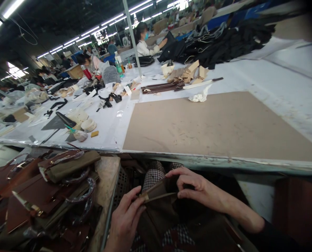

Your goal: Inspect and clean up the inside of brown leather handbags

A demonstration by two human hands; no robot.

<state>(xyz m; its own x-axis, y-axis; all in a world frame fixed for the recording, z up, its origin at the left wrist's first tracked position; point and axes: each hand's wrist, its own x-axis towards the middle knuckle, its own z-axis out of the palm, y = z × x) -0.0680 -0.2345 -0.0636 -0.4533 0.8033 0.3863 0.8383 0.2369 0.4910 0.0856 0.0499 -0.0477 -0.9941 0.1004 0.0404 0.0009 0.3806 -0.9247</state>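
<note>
Worktable [107,127]: white tub [89,125] | dark bag [160,211]: mouth open, hands [127,213] gripping rim

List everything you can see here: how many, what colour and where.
Held bag: one, dark olive-brown, over the lap
Bags: several, brown and olive, heaped at left
Table: one, white, across the middle
Sheet: one, tan, on the table ahead
Wad: one, white, at sheet's far edge
Strips: several, dark brown, beyond the sheet
Scraps: several, tan, behind the strips
Cloth: one heap, black, table's far right
Tub: one, cream, table's left
Bottles: at least two, green and amber, table's far side
Other clutter: uncounted, mixed colours, along the table
Co-workers: several, variously dressed, background
Lights: many, white, ceiling
Left hand: one, bare, on the bag's left
Right hand: one, bare, on its right
</note>
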